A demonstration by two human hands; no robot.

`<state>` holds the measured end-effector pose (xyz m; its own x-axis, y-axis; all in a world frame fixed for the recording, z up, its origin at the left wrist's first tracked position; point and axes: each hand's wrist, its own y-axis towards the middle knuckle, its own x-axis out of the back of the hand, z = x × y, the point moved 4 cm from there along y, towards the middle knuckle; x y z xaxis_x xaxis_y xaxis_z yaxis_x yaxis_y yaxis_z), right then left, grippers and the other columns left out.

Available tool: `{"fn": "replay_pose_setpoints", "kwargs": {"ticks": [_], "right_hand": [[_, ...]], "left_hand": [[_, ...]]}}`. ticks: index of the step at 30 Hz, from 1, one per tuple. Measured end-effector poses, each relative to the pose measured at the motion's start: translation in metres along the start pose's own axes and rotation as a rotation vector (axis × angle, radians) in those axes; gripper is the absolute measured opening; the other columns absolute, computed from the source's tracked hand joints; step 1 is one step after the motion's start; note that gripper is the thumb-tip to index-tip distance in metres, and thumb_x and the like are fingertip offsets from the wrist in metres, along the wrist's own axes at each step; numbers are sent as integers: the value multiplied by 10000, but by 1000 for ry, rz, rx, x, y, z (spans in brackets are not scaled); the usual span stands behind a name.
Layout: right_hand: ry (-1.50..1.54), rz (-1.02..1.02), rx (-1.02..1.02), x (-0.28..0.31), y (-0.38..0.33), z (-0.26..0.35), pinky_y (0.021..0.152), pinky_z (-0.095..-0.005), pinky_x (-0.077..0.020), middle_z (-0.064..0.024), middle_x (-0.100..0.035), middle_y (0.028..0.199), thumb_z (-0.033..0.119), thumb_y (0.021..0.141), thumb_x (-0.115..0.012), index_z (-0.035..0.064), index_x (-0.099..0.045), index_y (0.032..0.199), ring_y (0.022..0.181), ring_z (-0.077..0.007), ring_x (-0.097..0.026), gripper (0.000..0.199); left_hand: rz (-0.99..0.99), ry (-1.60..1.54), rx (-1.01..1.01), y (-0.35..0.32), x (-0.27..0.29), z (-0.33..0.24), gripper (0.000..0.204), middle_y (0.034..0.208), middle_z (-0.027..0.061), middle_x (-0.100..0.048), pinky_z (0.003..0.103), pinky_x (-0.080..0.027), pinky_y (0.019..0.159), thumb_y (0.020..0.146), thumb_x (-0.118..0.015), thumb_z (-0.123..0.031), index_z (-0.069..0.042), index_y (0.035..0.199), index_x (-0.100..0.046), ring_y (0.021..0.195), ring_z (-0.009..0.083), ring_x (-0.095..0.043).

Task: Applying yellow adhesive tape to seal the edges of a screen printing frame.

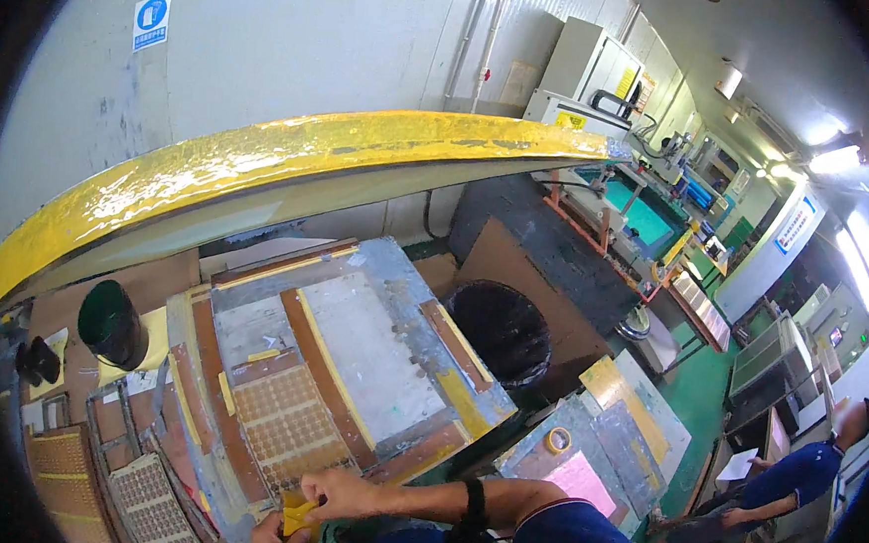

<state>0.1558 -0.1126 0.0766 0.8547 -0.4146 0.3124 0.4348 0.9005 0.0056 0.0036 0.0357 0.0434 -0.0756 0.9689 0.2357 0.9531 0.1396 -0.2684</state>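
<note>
At the lower edge my left hand [277,540] and my right hand [339,493] come together over a yellow piece [297,514] that looks like tape or a small block; its exact kind does not show. Fingers of both hands are closed on it. Just beyond them, a tan sheet with a grid of small patterns [291,424] lies on the worktable [377,313]. Brown strips with yellow tape edges [334,365] run beside the sheet. A large frame edged in glossy yellow tape [293,148] is raised above the table's far side.
Left of the table stand a dark green bucket [113,326] and patterned panels [160,504]. A bin lined with black plastic [498,333] stands to its right. Nearer, a side table holds a tape roll [557,440] and a pink sheet [583,480]. A co-worker [790,482] holds paper at far right.
</note>
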Motion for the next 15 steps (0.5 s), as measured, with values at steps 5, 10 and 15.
{"fn": "replay_pose_setpoints", "kwargs": {"ticks": [5,10,15], "right_hand": [[65,58,-63,7,-1,-3,676,-367,-500,-93,-650,783,315,821,-746,45,-642,936,738,-211,-633,312],[-7,21,128,-8,-3,-17,673,-365,-492,-95,-661,795,283,857,-708,45,-653,951,731,-218,-636,262],[-32,52,98,-8,0,-8,646,-381,-470,-112,-626,756,259,882,-677,38,-621,884,704,-244,-612,228]], "left_hand": [[40,1,9,7,-7,12,416,1034,81,-674,330,-533,778,942,-699,-227,-32,1290,-579,905,183,-650],[37,218,13,8,-10,39,365,983,82,-675,317,-523,751,959,-675,-230,-46,1261,-589,838,174,-641],[2,91,-56,13,-16,21,292,897,52,-652,309,-501,692,979,-646,-243,-56,1200,-611,750,170,-602]]}}
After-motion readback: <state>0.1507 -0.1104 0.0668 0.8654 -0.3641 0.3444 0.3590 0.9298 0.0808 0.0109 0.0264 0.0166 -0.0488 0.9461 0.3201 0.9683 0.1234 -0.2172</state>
